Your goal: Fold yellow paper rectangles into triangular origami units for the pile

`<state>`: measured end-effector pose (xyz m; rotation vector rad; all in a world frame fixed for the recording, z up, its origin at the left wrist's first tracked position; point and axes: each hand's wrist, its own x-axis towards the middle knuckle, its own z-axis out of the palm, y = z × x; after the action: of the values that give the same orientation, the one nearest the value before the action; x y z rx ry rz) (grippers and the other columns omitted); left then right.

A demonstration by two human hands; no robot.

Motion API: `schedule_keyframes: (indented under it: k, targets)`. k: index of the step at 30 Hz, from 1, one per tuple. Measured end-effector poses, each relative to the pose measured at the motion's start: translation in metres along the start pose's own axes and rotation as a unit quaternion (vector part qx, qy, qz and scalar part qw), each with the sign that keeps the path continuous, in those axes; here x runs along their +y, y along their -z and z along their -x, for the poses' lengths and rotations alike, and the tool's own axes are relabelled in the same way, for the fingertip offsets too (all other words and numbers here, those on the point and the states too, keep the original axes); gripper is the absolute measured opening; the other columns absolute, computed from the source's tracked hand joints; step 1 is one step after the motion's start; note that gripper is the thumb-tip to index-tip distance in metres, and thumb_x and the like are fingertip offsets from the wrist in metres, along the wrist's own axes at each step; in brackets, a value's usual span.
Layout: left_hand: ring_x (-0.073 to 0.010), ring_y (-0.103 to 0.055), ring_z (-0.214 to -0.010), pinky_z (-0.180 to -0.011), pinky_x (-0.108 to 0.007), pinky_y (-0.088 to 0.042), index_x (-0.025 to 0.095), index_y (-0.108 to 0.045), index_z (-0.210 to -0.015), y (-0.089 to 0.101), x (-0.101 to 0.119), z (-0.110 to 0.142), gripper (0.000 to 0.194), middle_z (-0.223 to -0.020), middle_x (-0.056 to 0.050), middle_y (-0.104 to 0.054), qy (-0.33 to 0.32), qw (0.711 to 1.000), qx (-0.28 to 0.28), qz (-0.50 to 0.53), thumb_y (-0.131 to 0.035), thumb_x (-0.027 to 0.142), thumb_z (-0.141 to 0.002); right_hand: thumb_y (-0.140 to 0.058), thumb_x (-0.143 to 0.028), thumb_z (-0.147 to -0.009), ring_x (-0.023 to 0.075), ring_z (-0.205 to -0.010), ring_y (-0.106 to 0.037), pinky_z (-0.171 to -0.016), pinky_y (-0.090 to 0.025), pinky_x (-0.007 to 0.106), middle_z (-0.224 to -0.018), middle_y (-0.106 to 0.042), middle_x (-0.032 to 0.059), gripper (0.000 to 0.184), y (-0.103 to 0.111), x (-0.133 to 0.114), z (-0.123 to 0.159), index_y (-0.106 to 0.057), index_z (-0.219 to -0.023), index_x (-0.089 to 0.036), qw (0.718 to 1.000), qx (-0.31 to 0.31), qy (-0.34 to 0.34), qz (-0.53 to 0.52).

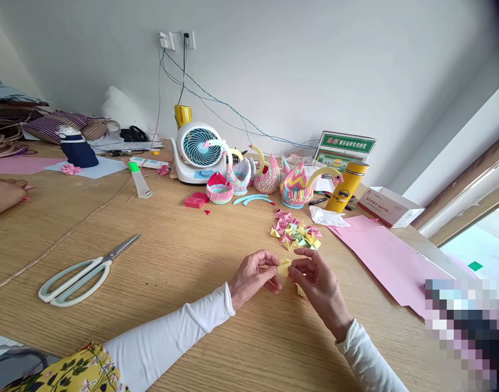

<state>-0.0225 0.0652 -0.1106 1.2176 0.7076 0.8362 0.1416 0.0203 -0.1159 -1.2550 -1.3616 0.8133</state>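
My left hand (pixel 253 275) and my right hand (pixel 317 283) meet over the wooden table (pixel 184 305), both pinching a small folded yellow paper piece (pixel 284 267) between their fingertips. More yellow paper shows under my right palm (pixel 300 291). Just beyond my hands lies a heap of folded pink, yellow and green paper pieces (pixel 296 231). Both arms wear white sleeves.
Pale blue scissors (pixel 80 271) lie to the left. Paper swans and baskets (pixel 269 177), a small white fan (pixel 198 152), a yellow flask (pixel 347 186), a sticky-note box (pixel 390 206) and pink sheets (pixel 390 261) sit farther back and right. Another person's hand (pixel 4 196) rests at the left edge.
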Motion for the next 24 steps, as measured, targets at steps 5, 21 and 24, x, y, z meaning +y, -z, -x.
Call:
schedule_keyframes:
  k: [5, 21, 24]
  targets:
    - [-0.011, -0.063, -0.054, -0.051, -0.024, -0.053, 0.012, -0.056, -0.1, 0.003, -0.003, -0.002, 0.037, -0.083, -0.003, -0.06, 0.038, 0.998, -0.017, 0.052, -0.071, 0.029, -0.07, -0.064, -0.035, -0.079, 0.0153, -0.065, -0.059, -0.054, -0.049, 0.025, -0.081, -0.064, 0.0045, 0.031, 0.002, 0.001, -0.001, -0.052, -0.104, -0.019, 1.0, -0.013, -0.009, 0.001]
    - [-0.0159, -0.067, -0.056, -0.043, -0.02, -0.05, 0.011, -0.056, -0.092, 0.0, -0.007, -0.002, 0.044, -0.085, -0.006, -0.064, 0.043, 0.999, -0.011, 0.015, -0.073, 0.043, -0.067, -0.057, -0.042, -0.083, 0.0163, -0.063, -0.059, -0.052, -0.046, 0.025, -0.075, -0.063, 0.0046, 0.025, -0.009, 0.001, 0.0, -0.055, -0.091, -0.018, 0.996, 0.007, -0.015, 0.084]
    - [-0.0153, -0.066, -0.052, -0.041, -0.021, -0.05, 0.013, -0.052, -0.089, -0.002, -0.011, -0.004, 0.04, -0.08, -0.005, -0.065, 0.027, 1.0, 0.004, 0.0, -0.072, 0.041, -0.069, -0.055, -0.038, -0.085, 0.0155, -0.062, -0.059, -0.05, -0.044, 0.023, -0.071, -0.061, 0.0026, 0.019, -0.014, 0.0, 0.002, -0.053, -0.088, -0.019, 0.989, 0.022, 0.019, 0.146]
